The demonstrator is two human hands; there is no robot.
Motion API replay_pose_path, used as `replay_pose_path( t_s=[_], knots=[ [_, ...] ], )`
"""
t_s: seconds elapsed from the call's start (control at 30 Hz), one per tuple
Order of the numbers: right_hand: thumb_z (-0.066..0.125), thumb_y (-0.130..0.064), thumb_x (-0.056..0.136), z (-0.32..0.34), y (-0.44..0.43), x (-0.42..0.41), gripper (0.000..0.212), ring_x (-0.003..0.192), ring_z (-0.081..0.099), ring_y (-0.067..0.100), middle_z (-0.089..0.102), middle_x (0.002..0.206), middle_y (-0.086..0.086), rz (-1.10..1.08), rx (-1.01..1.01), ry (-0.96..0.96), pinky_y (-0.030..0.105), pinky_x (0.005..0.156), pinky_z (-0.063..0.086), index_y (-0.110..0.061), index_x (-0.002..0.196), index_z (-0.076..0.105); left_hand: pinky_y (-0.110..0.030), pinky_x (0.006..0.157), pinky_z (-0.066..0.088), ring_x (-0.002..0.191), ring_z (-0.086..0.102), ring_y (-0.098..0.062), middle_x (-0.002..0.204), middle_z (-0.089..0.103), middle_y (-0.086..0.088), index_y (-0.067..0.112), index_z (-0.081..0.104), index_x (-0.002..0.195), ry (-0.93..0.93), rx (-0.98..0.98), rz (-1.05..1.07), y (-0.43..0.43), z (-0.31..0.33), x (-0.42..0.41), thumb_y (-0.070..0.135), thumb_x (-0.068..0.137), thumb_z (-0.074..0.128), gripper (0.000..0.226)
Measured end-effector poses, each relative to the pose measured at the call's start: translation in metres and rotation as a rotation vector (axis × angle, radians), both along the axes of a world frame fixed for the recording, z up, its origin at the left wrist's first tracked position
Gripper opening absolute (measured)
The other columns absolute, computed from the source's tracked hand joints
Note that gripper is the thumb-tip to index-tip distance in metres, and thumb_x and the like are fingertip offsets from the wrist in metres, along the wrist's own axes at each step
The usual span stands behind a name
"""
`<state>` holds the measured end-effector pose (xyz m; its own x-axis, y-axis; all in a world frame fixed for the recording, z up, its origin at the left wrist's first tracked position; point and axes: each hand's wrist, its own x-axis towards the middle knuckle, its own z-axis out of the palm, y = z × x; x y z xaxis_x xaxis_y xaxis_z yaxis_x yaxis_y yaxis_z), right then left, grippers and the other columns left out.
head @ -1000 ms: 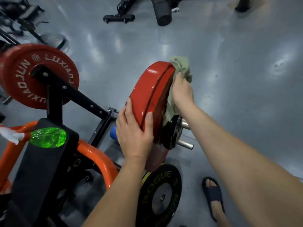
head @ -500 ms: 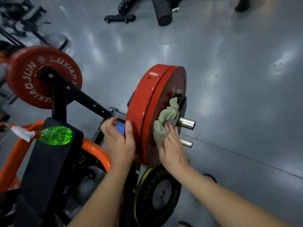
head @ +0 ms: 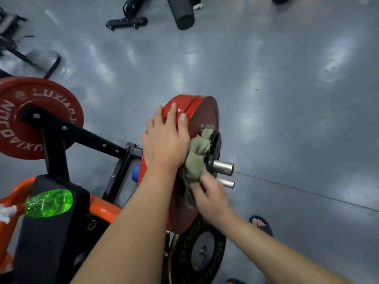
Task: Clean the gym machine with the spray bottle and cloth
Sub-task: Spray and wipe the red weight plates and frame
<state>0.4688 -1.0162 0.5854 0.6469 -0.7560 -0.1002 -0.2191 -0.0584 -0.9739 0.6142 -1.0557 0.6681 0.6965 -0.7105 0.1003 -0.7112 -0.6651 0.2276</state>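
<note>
Left hand [head: 164,140] has climbed onto the round red weight plate [head: 205,113], fingers flat; right hand [head: 211,199] grips the crumpled olive cloth [head: 195,158] against its face. Wiping looks midway; green spray bottle [head: 49,202] lies aside.

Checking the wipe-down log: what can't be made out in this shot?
In the head view:
red plate: face partly hidden by the cloth and right hand.
right hand: motion-blurred, so its grip on the cloth is unclear.
spray bottle: nozzle partly cut by the left edge.
black plate: lettering partly covered by the red plate.
</note>
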Motion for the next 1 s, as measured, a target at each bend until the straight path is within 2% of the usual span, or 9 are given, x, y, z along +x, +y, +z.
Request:
replay_pose_path(
  t_s=[0.1,0.3,0.4,0.5,0.6,0.77,0.9,0.97,1.0],
  knots=[
    [0.044,-0.016,0.100,-0.015,-0.015,0.008,0.050,0.150,0.035,0.023,0.046,0.155,0.012,0.066,-0.184,-0.098,0.044,0.122,0.030,-0.001,0.148,0.048,-0.049,0.110,0.034,0.142,0.037,-0.030,0.165,0.030,-0.004,0.035,0.036,0.157,-0.024,0.025,0.001,0.005,0.001,-0.004,0.064,0.101,0.027,0.064],
    [0.047,-0.024,0.101,-0.001,-0.150,0.080,0.034,0.119,0.060,0.038,0.065,0.129,0.015,-0.290,-0.040,0.191,0.039,0.094,0.049,-0.014,0.130,0.060,-0.046,0.111,0.034,0.141,0.038,-0.025,0.165,0.030,0.001,0.037,0.036,0.156,-0.023,0.030,-0.002,0.014,0.001,-0.004,0.069,0.096,0.036,0.068],
    [0.043,-0.021,0.100,-0.001,-0.129,0.071,0.037,0.120,0.057,0.039,0.063,0.130,0.021,-0.284,0.053,0.281,0.038,0.096,0.045,-0.005,0.128,0.062,-0.046,0.113,0.031,0.142,0.036,-0.023,0.166,0.028,0.003,0.039,0.033,0.157,-0.002,0.028,-0.009,0.016,0.001,-0.006,0.072,0.096,0.036,0.070],
    [0.045,-0.026,0.089,0.002,-0.043,0.042,0.059,0.130,0.054,0.024,0.058,0.143,0.014,-0.224,0.075,0.003,0.028,0.111,0.041,-0.011,0.145,0.053,-0.047,0.112,0.032,0.141,0.037,-0.025,0.167,0.027,0.002,0.039,0.034,0.157,-0.007,0.037,-0.016,0.015,0.002,-0.005,0.072,0.096,0.030,0.069],
    [0.048,-0.008,0.088,-0.006,0.034,0.013,0.069,0.147,0.040,0.023,0.044,0.157,0.013,-0.008,-0.007,-0.092,0.046,0.118,0.037,-0.015,0.155,0.035,-0.048,0.114,0.031,0.144,0.035,-0.026,0.167,0.027,0.001,0.040,0.035,0.157,0.017,0.014,-0.012,0.017,0.005,-0.007,0.074,0.096,0.017,0.073],
    [0.043,-0.002,0.093,-0.001,-0.021,0.036,0.060,0.151,0.032,0.016,0.040,0.159,0.009,-0.107,-0.002,-0.190,0.041,0.122,0.029,-0.002,0.152,0.041,-0.047,0.115,0.032,0.144,0.036,-0.027,0.167,0.028,0.000,0.039,0.036,0.157,0.007,-0.031,-0.025,0.023,0.003,-0.007,0.069,0.097,0.015,0.071],
    [0.044,-0.033,0.090,0.042,-0.113,0.079,0.041,0.121,0.062,0.023,0.069,0.123,0.003,-0.402,0.300,-0.158,0.046,0.108,0.046,-0.017,0.118,0.069,-0.048,0.116,0.031,0.145,0.034,-0.026,0.168,0.025,0.000,0.040,0.033,0.158,-0.004,-0.012,-0.036,0.028,-0.002,-0.007,0.061,0.101,0.029,0.061],
    [0.041,-0.042,0.076,0.050,-0.142,0.094,0.040,0.106,0.065,0.031,0.070,0.102,0.004,-0.459,0.526,-0.123,0.053,0.102,0.050,-0.016,0.090,0.067,-0.049,0.115,0.031,0.146,0.033,-0.025,0.169,0.024,-0.001,0.040,0.033,0.158,-0.019,-0.019,-0.035,0.032,-0.003,-0.008,0.060,0.102,0.031,0.060],
    [0.043,-0.047,0.073,0.054,-0.148,0.101,0.042,0.109,0.063,0.033,0.065,0.107,0.004,-0.458,0.597,-0.132,0.055,0.104,0.049,-0.018,0.093,0.064,-0.049,0.115,0.031,0.146,0.032,-0.025,0.168,0.024,-0.001,0.039,0.033,0.158,-0.029,-0.018,-0.039,0.033,-0.004,-0.009,0.060,0.102,0.031,0.060]
  ],
)
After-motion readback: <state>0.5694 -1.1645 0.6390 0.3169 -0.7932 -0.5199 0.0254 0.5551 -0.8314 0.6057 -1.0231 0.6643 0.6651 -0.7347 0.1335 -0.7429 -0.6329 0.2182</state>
